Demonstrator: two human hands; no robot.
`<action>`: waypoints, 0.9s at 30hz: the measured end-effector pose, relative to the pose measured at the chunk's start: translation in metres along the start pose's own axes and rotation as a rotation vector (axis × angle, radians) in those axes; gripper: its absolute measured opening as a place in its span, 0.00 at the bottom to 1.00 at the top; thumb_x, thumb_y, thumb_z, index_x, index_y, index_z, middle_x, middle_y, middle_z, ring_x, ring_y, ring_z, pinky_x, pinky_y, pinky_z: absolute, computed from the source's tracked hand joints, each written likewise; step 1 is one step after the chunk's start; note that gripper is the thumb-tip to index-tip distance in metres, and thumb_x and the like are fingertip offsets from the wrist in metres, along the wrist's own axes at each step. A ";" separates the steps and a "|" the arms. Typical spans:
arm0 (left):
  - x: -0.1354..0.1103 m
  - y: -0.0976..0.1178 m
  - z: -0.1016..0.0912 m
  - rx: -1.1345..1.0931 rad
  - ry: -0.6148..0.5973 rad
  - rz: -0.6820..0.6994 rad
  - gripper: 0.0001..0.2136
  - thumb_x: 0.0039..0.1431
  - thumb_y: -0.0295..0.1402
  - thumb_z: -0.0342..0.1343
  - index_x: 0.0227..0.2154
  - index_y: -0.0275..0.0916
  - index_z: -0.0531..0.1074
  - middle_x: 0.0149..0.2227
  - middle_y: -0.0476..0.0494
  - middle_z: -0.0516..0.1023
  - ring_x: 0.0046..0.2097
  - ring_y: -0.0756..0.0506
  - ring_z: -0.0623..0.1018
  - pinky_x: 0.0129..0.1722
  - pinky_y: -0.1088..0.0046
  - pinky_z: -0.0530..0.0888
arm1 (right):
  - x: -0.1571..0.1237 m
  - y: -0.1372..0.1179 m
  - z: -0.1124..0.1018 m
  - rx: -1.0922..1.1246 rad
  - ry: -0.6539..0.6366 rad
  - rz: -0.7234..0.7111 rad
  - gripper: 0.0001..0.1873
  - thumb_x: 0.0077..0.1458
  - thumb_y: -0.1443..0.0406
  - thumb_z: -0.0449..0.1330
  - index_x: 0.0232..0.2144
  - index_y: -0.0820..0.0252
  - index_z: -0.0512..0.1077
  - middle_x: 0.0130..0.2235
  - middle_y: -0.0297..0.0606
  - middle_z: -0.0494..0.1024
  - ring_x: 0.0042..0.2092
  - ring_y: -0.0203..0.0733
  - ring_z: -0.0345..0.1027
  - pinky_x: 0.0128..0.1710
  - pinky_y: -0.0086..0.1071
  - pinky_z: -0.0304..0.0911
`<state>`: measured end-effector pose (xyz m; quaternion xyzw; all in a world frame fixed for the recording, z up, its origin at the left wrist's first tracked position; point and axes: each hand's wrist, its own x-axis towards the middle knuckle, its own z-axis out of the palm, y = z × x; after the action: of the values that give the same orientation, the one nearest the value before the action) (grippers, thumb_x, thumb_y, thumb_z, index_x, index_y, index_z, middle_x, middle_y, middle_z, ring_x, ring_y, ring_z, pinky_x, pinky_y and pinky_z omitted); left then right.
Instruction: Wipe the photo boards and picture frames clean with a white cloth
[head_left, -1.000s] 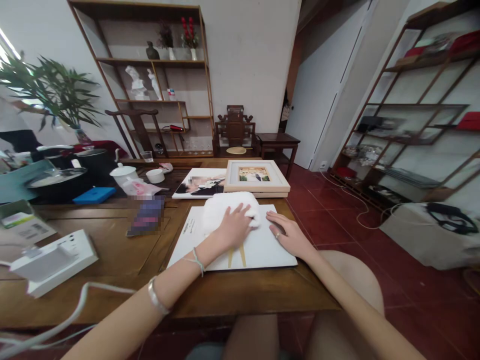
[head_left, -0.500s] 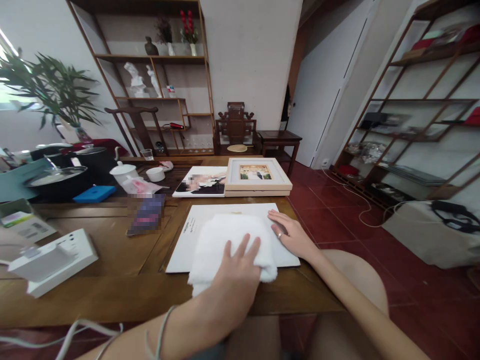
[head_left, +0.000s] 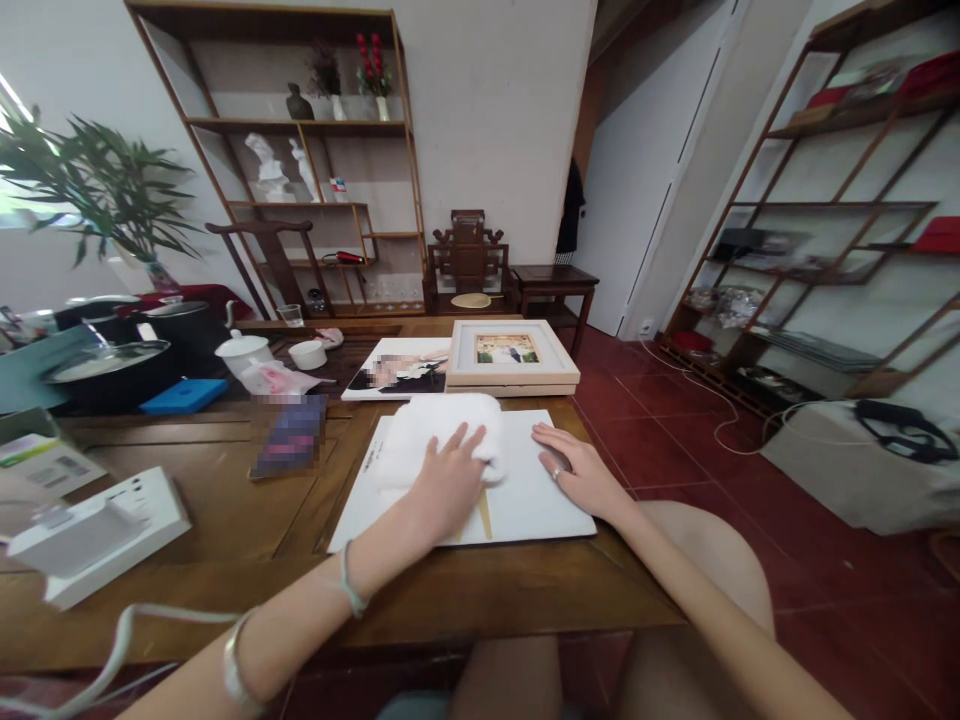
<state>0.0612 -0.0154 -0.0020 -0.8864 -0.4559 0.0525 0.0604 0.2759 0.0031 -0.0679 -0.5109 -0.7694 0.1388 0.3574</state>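
Note:
A flat white board [head_left: 525, 505] lies on the wooden table [head_left: 225, 520] in front of me. A folded white cloth [head_left: 439, 430] rests on its far half. My left hand [head_left: 446, 480] presses flat on the cloth, fingers stretched out. My right hand [head_left: 574, 470] lies flat on the board's right edge, fingers extended, a ring on one finger. Two thin yellow strips show on the board just below my left hand.
A framed photo [head_left: 511, 355] on a stack and a photo print [head_left: 401, 368] lie beyond the board. A white box [head_left: 97, 530], blue pad [head_left: 184, 395], teapot [head_left: 241, 352], pots and a plant [head_left: 97, 190] fill the left. Shelves line both walls; a cable crosses the red floor.
My left hand pulled the cloth toward the board's near edge, then pushed it back to the far half. My right hand stayed put on the board's right edge.

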 end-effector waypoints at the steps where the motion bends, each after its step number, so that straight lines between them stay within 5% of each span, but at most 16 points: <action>1: -0.010 0.008 0.001 0.016 -0.012 0.017 0.14 0.60 0.27 0.47 0.44 0.37 0.74 0.64 0.39 0.53 0.64 0.34 0.54 0.54 0.46 0.62 | 0.000 0.000 0.000 0.000 0.001 0.001 0.20 0.56 0.66 0.51 0.49 0.64 0.71 0.55 0.47 0.70 0.59 0.47 0.60 0.60 0.46 0.55; 7: -0.051 0.039 0.000 -0.029 0.010 0.114 0.13 0.59 0.27 0.47 0.40 0.40 0.76 0.64 0.43 0.55 0.63 0.33 0.55 0.54 0.46 0.64 | -0.001 0.002 0.001 0.014 0.015 -0.020 0.19 0.56 0.66 0.51 0.49 0.63 0.71 0.55 0.47 0.70 0.59 0.47 0.60 0.60 0.45 0.55; 16: 0.008 -0.015 0.006 -0.142 0.065 0.002 0.15 0.62 0.29 0.43 0.45 0.37 0.73 0.64 0.42 0.52 0.65 0.38 0.51 0.57 0.49 0.59 | -0.001 0.004 0.001 0.038 0.015 -0.015 0.19 0.56 0.66 0.53 0.49 0.60 0.71 0.55 0.45 0.70 0.59 0.47 0.60 0.59 0.47 0.54; 22: -0.001 -0.029 0.004 -0.179 0.033 -0.065 0.16 0.63 0.29 0.41 0.44 0.38 0.73 0.64 0.40 0.54 0.65 0.37 0.51 0.57 0.48 0.58 | -0.001 0.003 0.000 0.079 0.036 -0.005 0.18 0.55 0.66 0.54 0.48 0.57 0.72 0.55 0.43 0.71 0.58 0.47 0.61 0.60 0.48 0.54; 27: -0.030 -0.003 -0.004 -0.101 -0.068 -0.130 0.15 0.61 0.26 0.42 0.44 0.35 0.73 0.64 0.36 0.51 0.64 0.33 0.51 0.54 0.41 0.60 | -0.002 0.002 0.001 0.079 0.037 -0.002 0.18 0.55 0.66 0.54 0.49 0.57 0.72 0.55 0.42 0.71 0.58 0.47 0.61 0.60 0.47 0.54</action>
<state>0.0426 -0.0381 0.0037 -0.8545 -0.5164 0.0555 0.0034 0.2772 0.0027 -0.0704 -0.4980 -0.7570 0.1593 0.3919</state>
